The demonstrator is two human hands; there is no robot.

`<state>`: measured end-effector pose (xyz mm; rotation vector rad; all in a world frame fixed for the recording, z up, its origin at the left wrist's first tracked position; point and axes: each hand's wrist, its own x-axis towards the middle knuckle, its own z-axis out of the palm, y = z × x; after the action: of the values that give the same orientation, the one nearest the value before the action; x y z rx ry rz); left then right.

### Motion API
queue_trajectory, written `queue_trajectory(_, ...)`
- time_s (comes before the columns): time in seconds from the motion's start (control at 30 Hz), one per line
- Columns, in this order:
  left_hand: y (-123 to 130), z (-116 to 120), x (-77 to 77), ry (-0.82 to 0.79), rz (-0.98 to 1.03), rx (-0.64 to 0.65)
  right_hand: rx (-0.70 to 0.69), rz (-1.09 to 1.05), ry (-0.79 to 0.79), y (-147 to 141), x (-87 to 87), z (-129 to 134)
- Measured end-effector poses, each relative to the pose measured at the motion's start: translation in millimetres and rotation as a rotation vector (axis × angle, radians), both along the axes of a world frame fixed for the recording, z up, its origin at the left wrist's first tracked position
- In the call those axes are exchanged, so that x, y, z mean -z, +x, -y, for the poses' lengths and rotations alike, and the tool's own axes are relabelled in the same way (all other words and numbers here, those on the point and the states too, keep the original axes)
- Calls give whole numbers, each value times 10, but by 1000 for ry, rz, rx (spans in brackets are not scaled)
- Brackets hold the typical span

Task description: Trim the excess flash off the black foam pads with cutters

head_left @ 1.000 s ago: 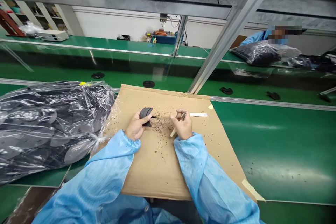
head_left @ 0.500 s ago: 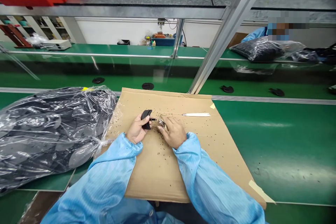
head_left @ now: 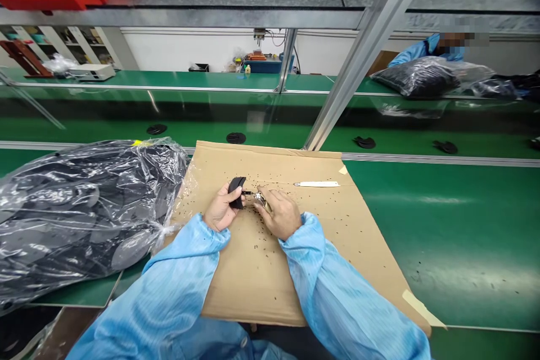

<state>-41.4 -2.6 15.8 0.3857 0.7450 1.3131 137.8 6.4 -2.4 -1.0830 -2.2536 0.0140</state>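
My left hand [head_left: 221,208] is closed on a curved black plastic piece [head_left: 236,191], held over the cardboard between thumb and fingers. A thin black stub sticks out of its right side. My right hand [head_left: 280,214] is wrapped round a small pair of shiny metal nippers [head_left: 259,197], whose handles are mostly hidden by the fingers. Their jaws are at the stub's end; I cannot tell whether they grip it. Beneath both hands lies a brown cardboard sheet [head_left: 244,287], strewn with tiny black bits. A white-handled knife [head_left: 318,184] lies beyond my right hand.
A clear plastic bag of black parts [head_left: 84,219] lies on the left. Black pieces [head_left: 236,138] rest on the green conveyor belt [head_left: 278,124] ahead. A slanting metal post [head_left: 354,56] rises behind the cardboard. Across the line a person in blue sits behind bags [head_left: 422,76].
The nippers' jaws have come up to the stub on the black piece, and more of their metal shows. The person across the line has shifted their head slightly.
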Motion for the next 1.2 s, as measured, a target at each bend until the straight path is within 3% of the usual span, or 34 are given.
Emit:
queue_trajectory(0.53, 10, -1, 30, 49, -21, 13, -8, 3, -90, 3, 24, -2)
queue_trajectory(0.87, 22, -38, 27, 140, -255, -131, 48, -124, -86, 22, 7, -24)
queue_trajectory(1.2, -9, -74, 40, 14, -73, -71, 6, -121, -100, 6, -20, 5)
